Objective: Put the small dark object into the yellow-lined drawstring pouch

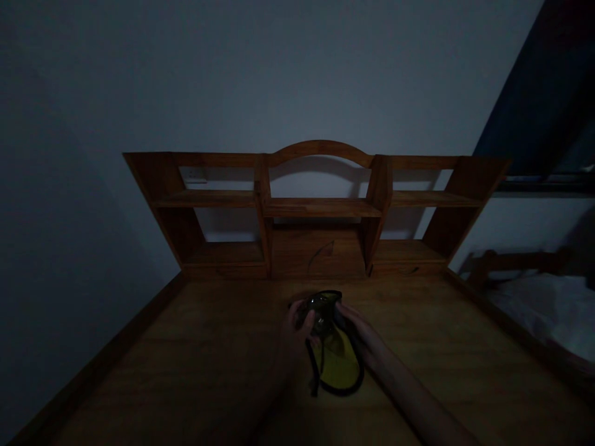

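Note:
Dark, glossy sunglasses [318, 302], as far as the dim light shows, lie at the upper part of an opened case [341, 362] with yellow lining and black edging. My left hand [300, 325] closes on the sunglasses from the left, its thumb across their near side. On the other side, my right hand [351, 319] grips the case by its upper right edge, with some fingers hidden behind it. A thin black strip hangs at the case's left side; what it belongs to is hard to make out. Both hands are just above the wooden desk [209, 365].
A wooden shelf unit [320, 207] with several compartments stands along the desk's back edge, against a pale wall [232, 74]. Raised rims run along the desk's left and right sides. Beyond the right rim is a bed [553, 303] with pale bedding, below a dark window [543, 105].

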The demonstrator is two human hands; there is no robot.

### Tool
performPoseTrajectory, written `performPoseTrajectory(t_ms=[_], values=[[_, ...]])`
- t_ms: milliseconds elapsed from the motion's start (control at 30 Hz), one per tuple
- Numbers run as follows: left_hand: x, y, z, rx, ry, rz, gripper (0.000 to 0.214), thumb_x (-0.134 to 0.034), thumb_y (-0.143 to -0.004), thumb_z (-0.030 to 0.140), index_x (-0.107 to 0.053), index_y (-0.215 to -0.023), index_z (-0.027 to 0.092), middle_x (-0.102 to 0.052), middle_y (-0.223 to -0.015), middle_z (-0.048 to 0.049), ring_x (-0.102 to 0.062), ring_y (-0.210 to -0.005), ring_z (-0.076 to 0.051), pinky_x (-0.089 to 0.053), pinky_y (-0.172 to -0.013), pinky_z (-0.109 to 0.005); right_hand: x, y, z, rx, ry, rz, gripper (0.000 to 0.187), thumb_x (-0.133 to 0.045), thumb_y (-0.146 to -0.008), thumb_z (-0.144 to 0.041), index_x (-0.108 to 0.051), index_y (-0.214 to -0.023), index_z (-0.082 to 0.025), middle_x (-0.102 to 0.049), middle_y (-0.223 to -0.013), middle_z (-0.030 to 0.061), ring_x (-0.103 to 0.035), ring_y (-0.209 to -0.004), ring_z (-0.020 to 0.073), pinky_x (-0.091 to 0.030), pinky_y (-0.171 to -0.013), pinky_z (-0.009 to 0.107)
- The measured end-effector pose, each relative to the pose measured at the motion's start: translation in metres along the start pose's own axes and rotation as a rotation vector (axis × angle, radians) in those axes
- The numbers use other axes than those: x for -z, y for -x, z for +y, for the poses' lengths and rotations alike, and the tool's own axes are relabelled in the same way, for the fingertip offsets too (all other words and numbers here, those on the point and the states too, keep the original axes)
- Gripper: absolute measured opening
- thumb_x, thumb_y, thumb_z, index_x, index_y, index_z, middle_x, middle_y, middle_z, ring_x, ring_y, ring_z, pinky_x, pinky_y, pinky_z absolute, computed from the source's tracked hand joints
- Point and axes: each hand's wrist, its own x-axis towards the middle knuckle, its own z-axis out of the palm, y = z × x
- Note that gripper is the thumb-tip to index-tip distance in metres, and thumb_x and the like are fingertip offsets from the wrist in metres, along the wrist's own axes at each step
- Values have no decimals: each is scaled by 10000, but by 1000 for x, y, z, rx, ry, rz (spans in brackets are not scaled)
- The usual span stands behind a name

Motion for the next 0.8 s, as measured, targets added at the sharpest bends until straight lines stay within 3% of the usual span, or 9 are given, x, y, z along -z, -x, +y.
performPoseTrajectory(t_ms=[167,267,333,500,633,800], values=[[4,-1,0,-29,-63,41,379,-542,-838,454,-499,-1096,180,-636,-1062,-83,-655,-860,-188,-546,-637,-261,-2,-1,6,39,73,-52,403,-719,-730,-379,-654,-1083,-195,-685,-1113,80,-643,-1016,250,-486,-907,370],[5,-2,-3,-57,-167,21,343,-529,-845,440,-479,-1071,188,-635,-953,-47,-648,-741,-159,-531,-596,-258,-2,-5,13,89,182,-37,506,-777,-650,-330,-633,-1117,-201,-672,-1149,89,-637,-1037,270,-500,-897,399],[4,-2,-6,-75,-278,-7,364,-584,-799,421,-470,-1059,193,-636,-890,-28,-645,-709,-163,-532,-616,-280,0,-8,18,168,297,24,456,-764,-652,-321,-648,-1073,-188,-695,-1099,93,-649,-1010,277,-509,-882,414],[-3,7,-12,-162,-559,-111,659,-752,-606,373,-423,-1149,196,-633,-1057,-96,-639,-954,-258,-518,-811,-374,7,-5,22,446,724,162,261,-598,-795,-268,-672,-1036,-200,-717,-1015,66,-663,-950,249,-510,-876,388],[-4,12,-14,-212,-592,-180,772,-750,-621,352,-356,-1267,194,-590,-1183,-121,-603,-1060,-271,-500,-878,-393,12,3,16,576,922,158,265,-552,-843,-249,-665,-1082,-234,-717,-1029,45,-679,-912,235,-538,-813,346],[0,10,-11,-332,-554,-289,836,-737,-656,280,-298,-1365,222,-486,-1342,-109,-486,-1229,-263,-414,-1022,-405,17,9,12,642,997,96,289,-550,-869,-260,-664,-1134,-264,-713,-1070,33,-698,-883,236,-554,-800,340]])
